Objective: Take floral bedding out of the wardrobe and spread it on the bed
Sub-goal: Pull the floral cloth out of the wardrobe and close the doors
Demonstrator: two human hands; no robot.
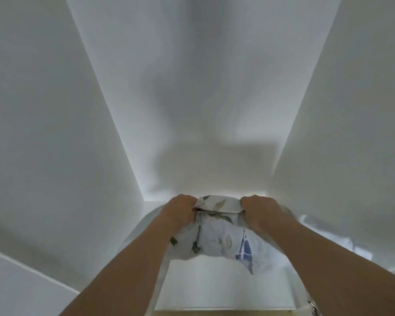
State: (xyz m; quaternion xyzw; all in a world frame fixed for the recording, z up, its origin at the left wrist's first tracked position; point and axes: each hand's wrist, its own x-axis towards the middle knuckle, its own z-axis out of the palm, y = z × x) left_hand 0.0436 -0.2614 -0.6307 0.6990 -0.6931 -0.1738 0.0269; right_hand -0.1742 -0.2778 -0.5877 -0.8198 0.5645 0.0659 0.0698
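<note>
You are at the first step, getting the floral bedding [214,233] out of the wardrobe [55,133]. Both arms reach up and forward into the white compartment. Your left hand [180,210] and right hand [259,212] are each closed tight on the top fold of the cloth, one at either end, knuckles toward you. The bedding hangs from that grip, a loose bundle with green leaves and a blue patch, drooping over the white shelf edge [224,286] below. It looks partly out already, though how much remains inside is hidden. Next, draw it toward you with both hands level, gather the trailing part so nothing snags, then turn to the bed, which is not in view.
</note>
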